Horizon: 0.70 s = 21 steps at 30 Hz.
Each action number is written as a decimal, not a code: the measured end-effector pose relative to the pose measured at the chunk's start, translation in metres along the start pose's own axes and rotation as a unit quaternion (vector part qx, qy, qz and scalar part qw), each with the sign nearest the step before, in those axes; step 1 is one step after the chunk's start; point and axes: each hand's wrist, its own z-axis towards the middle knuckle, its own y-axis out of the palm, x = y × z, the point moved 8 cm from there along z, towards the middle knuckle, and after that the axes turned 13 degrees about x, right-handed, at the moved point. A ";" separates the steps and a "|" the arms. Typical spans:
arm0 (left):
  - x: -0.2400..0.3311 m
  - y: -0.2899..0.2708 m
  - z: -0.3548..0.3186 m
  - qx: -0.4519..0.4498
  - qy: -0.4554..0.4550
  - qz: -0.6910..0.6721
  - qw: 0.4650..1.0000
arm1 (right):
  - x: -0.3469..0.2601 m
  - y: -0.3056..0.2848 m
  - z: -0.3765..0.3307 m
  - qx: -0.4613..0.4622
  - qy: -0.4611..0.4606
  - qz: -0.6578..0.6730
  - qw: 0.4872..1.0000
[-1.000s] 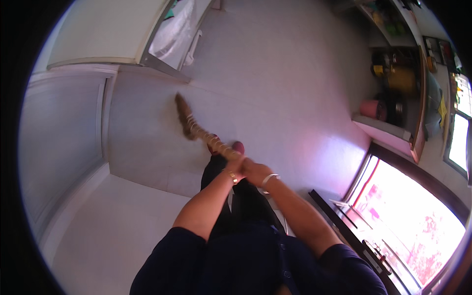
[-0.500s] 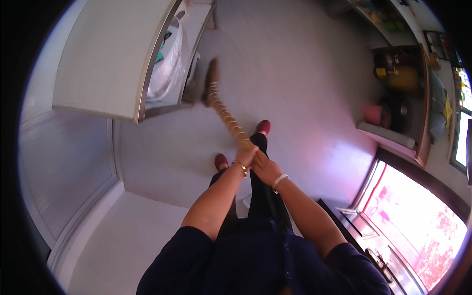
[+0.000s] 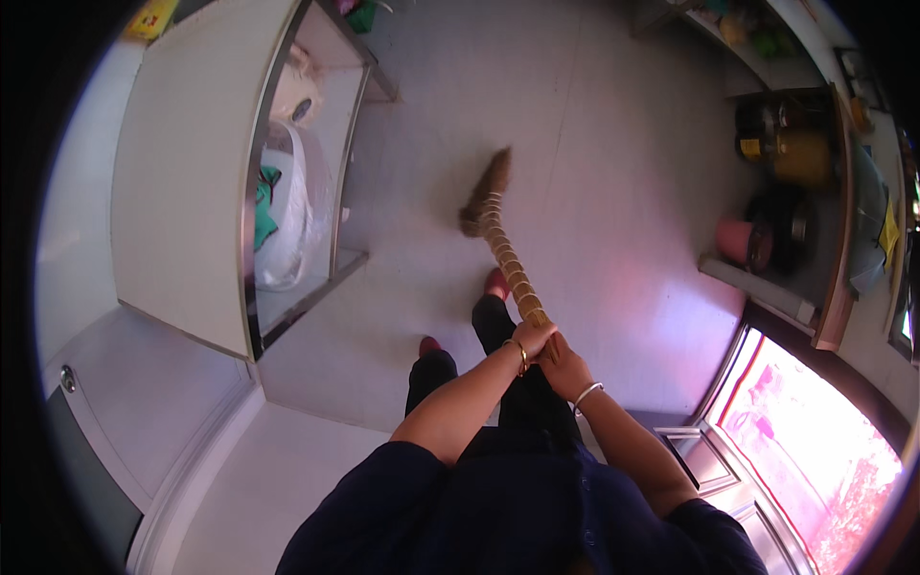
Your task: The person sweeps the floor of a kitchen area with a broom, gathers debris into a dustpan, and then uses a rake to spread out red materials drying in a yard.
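Observation:
A straw broom (image 3: 513, 264) with a bound tan handle slants away from me. Its brown bristle head (image 3: 486, 195) is at the floor, slightly blurred. Both fists are wrapped round the near end of the handle. My left hand (image 3: 535, 337) sits farther up toward the bristles, a gold bracelet on its wrist. Just behind it, my right hand (image 3: 567, 372) grips the same handle, and a pale bangle circles that wrist. Beneath the handle, my red shoes (image 3: 496, 282) stand on the grey floor (image 3: 594, 192).
On the left stands a white cabinet (image 3: 196, 172) with an open shelf holding a clear plastic bag (image 3: 295, 220) and green cloth. Shelving on the right carries a pink bucket (image 3: 738, 243) and dark pots. A bright doorway (image 3: 805, 422) lies at lower right, and a pale door (image 3: 158, 402) at lower left.
The broom head has swung to the right, away from the cabinet. Both hands have shifted right and nearer to me, still on the handle. The feet have stepped, and the view has turned.

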 end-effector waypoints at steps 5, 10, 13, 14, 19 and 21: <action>0.121 -0.057 -0.037 0.059 0.083 -0.112 0.988 | -0.110 -0.033 0.036 -0.019 -0.144 0.010 0.989; 0.234 -0.181 0.058 0.041 0.087 -0.346 0.933 | -0.243 0.022 0.169 -0.096 -0.196 0.014 0.976; 0.249 -0.192 0.122 -0.038 0.026 -0.268 0.962 | -0.256 0.074 0.229 -0.065 -0.358 0.032 0.931; 0.239 -0.188 0.133 -0.052 -0.010 -0.231 0.971 | -0.250 0.069 0.234 -0.081 -0.311 0.103 0.941; 0.215 -0.096 0.085 0.126 0.048 0.128 0.983 | -0.188 -0.035 0.169 -0.066 -0.027 0.129 0.989; 0.243 -0.075 0.057 0.098 0.080 0.128 0.984 | -0.197 -0.072 0.147 0.001 -0.117 0.093 0.989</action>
